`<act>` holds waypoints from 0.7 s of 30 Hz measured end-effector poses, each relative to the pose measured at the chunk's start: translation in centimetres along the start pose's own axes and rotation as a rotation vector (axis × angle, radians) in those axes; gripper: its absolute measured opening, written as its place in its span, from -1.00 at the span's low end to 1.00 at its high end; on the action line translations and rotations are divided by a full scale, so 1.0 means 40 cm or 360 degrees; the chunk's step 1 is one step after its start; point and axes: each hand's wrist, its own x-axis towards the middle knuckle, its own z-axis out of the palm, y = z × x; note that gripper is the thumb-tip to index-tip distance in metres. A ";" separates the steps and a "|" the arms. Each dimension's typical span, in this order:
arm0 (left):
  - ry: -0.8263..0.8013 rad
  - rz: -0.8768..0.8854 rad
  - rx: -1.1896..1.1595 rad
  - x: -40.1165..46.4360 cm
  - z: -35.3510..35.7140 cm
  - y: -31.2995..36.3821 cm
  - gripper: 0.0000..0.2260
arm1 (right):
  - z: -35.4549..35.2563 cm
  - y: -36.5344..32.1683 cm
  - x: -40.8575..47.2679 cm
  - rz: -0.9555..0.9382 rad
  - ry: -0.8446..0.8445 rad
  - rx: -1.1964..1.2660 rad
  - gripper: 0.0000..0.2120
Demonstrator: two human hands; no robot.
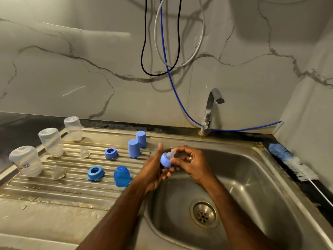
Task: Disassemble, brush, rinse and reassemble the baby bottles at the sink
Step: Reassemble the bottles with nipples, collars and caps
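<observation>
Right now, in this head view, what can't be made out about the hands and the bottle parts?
- Whether the teat is seated in the blue collar: fingers of the left hand and right hand cover the joint.
- Label on the nearest inverted bottle: too small.
- Brush handle end: cut off by the right edge.
- Water flowing from the tap: none discernible.

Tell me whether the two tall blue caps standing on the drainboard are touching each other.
Cannot tell. In the head view the nearer tall blue cap overlaps the farther tall blue cap, hiding any gap or contact between them.
</observation>
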 end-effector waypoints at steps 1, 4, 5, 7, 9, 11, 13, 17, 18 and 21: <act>-0.0012 -0.0013 0.0023 -0.002 0.002 -0.001 -0.36 | 0.003 -0.001 -0.001 0.0006 0.0012 0.0045 -0.76; -0.0023 -0.0012 0.0013 0.000 0.009 -0.004 -0.33 | 0.007 0.001 0.001 0.0012 0.0011 0.0037 -0.78; -0.0040 0.0001 -0.0036 0.001 0.013 -0.004 -0.34 | 0.008 0.007 0.003 -0.0004 0.0025 -0.0010 -0.80; -0.0088 0.0057 -0.0174 0.000 0.020 -0.003 -0.45 | 0.007 0.016 0.008 -0.0009 0.0170 -0.0115 -0.87; -0.0091 0.0184 -0.0182 -0.002 0.024 -0.003 -0.60 | -0.004 0.018 0.012 0.0043 0.0344 -0.0148 -0.88; -0.0067 0.0298 -0.0118 -0.007 0.029 -0.004 -0.65 | -0.018 0.012 0.010 0.0078 0.0365 -0.0112 -0.84; -0.0044 0.0318 -0.0093 -0.012 0.032 -0.004 -0.68 | -0.028 0.013 0.007 0.0061 0.0265 -0.0139 -0.83; -0.0068 0.0245 -0.0175 -0.019 0.029 0.005 -0.70 | -0.032 0.014 0.008 0.0024 0.0146 -0.0207 -0.84; -0.0085 0.0235 -0.0186 -0.019 0.027 0.006 -0.69 | -0.033 0.014 0.010 0.0048 0.0157 -0.0159 -0.86; -0.0128 0.0239 -0.0242 -0.024 0.030 0.005 -0.68 | -0.035 0.011 0.010 0.0110 0.0205 -0.0007 -0.89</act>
